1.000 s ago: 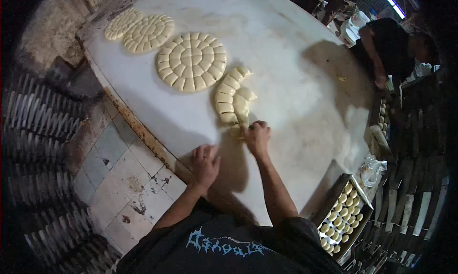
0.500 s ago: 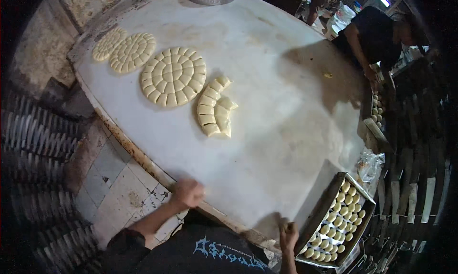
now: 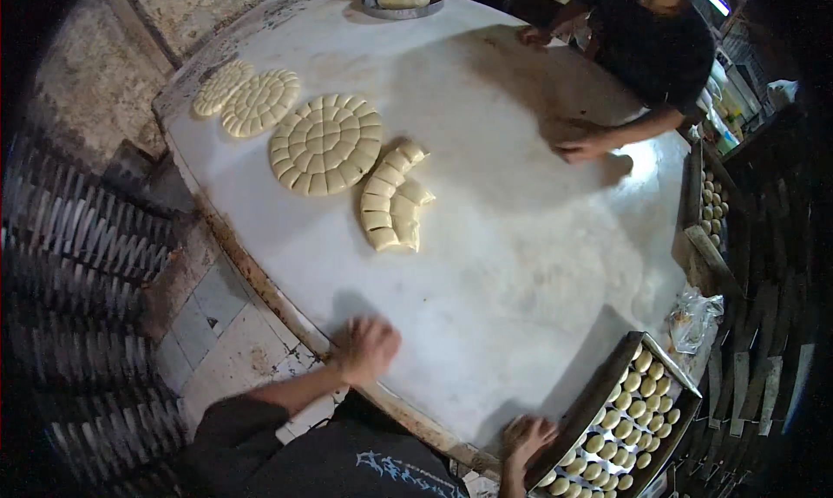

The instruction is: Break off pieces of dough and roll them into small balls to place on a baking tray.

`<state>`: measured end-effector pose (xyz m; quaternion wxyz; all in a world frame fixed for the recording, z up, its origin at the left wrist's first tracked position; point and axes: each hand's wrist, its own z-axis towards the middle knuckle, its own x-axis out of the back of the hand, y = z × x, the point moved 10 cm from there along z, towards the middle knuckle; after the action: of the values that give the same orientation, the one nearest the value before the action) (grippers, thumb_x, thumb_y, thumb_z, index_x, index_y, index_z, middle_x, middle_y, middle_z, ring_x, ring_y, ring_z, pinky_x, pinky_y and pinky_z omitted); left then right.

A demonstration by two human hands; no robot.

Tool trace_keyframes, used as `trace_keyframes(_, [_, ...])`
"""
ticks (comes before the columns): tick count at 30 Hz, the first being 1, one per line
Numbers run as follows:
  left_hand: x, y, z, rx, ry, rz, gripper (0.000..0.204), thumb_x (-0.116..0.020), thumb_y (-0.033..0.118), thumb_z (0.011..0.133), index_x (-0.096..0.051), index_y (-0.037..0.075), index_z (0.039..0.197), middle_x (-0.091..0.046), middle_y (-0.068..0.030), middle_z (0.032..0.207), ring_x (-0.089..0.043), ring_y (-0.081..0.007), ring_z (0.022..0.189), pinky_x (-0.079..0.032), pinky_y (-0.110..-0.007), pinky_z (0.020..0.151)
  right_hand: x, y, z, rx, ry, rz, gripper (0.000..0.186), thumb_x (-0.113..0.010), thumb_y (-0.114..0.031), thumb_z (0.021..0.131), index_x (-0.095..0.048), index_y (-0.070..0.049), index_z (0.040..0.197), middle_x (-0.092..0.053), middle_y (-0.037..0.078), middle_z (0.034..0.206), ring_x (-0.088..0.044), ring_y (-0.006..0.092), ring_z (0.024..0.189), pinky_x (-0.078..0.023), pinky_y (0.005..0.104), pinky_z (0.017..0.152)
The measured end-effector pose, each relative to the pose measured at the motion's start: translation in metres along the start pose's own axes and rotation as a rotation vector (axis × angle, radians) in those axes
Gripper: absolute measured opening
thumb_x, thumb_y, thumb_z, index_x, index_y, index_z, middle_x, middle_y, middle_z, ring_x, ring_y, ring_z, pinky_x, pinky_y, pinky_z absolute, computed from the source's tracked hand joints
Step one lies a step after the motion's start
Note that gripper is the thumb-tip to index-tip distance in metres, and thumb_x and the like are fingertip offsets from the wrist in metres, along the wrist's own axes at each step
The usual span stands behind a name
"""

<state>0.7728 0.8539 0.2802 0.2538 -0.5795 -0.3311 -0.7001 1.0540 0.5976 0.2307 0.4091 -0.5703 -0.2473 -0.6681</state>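
Low over the near edge of the pale worktable (image 3: 512, 298), my left hand (image 3: 368, 350) is blurred, its fingers bent downward; what is under the palm is hidden. My right hand (image 3: 528, 437) is by the table's near edge, next to a metal tray (image 3: 579, 416). Its fingers point toward the tray, and their undersides do not show. Rows of small round dough balls (image 3: 625, 429) fill that tray. Ahead of my left hand lies a curved piece of cut dough (image 3: 382, 199). Beyond it sits a round dough slab (image 3: 325, 145) scored into pieces.
Two more scored dough rounds (image 3: 260, 103) lie far left. A round pan (image 3: 402, 2) holding dough stands at the back. A co-worker (image 3: 651, 47) leans over the far right side, near another tray of dough balls (image 3: 713, 207). A clear plastic bag (image 3: 696, 318) lies at the right edge.
My left hand has moved right and farther over the table. My right hand has lowered beside the tray, its fist no longer upright. The co-worker has moved left, arms now over the table.
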Motion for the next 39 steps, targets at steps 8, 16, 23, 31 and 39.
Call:
trace_keyframes(8, [-0.02,0.082,0.091,-0.159,-0.07,-0.494,0.016,-0.061,0.022,0.08,-0.062,0.007,0.084,-0.057,-0.0087,0.092,-0.053,-0.0296,0.09,-0.043,-0.044,0.082,-0.048,-0.148,0.071,0.133,-0.177,0.371,0.021,-0.056,-0.013,0.08,-0.057,-0.007,0.1,-0.053,0.019,0.11,-0.046,0.0384,0.105,-0.033,0.0517,0.092])
trace_keyframes(16, [0.0,0.01,0.115,-0.142,0.079,-0.197,0.019,-0.072,0.025,0.073,-0.062,0.013,0.085,-0.054,-0.0038,0.095,-0.051,-0.0281,0.09,-0.039,-0.042,0.08,0.033,-0.037,0.137,-0.088,-0.057,0.303,0.021,-0.057,-0.018,0.082,-0.06,-0.009,0.1,-0.052,0.015,0.104,-0.044,0.033,0.102,-0.032,0.0471,0.087])
trace_keyframes(23, [-0.012,0.121,0.084,-0.399,0.009,-0.524,0.009,-0.066,0.01,0.075,-0.063,0.005,0.081,-0.058,-0.0096,0.089,-0.054,-0.0286,0.088,-0.038,-0.041,0.083,-0.008,-0.136,0.096,0.114,-0.207,0.671,0.025,-0.058,-0.013,0.078,-0.059,-0.003,0.101,-0.055,0.015,0.113,-0.047,0.0308,0.112,-0.04,0.0444,0.093])
trace_keyframes(31, [-0.017,0.062,0.132,-0.108,0.165,-0.288,0.008,-0.061,0.01,0.078,-0.057,0.004,0.081,-0.052,-0.0122,0.093,-0.047,-0.0318,0.096,-0.036,-0.048,0.086,0.073,-0.005,0.03,-0.274,-0.742,0.87,0.037,-0.062,-0.016,0.083,-0.054,-0.005,0.117,-0.062,0.017,0.1,-0.063,0.0314,0.086,-0.051,0.0395,0.077])
trace_keyframes(39, [-0.002,0.096,0.053,-0.109,0.199,-0.127,0.01,-0.057,0.009,0.085,-0.054,-0.001,0.086,-0.051,-0.0146,0.093,-0.045,-0.0351,0.093,-0.037,-0.045,0.085,0.26,0.321,0.101,-0.754,0.93,0.537,0.02,-0.063,-0.021,0.087,-0.062,-0.001,0.09,-0.064,0.01,0.078,-0.061,0.017,0.07,-0.048,0.0305,0.063])
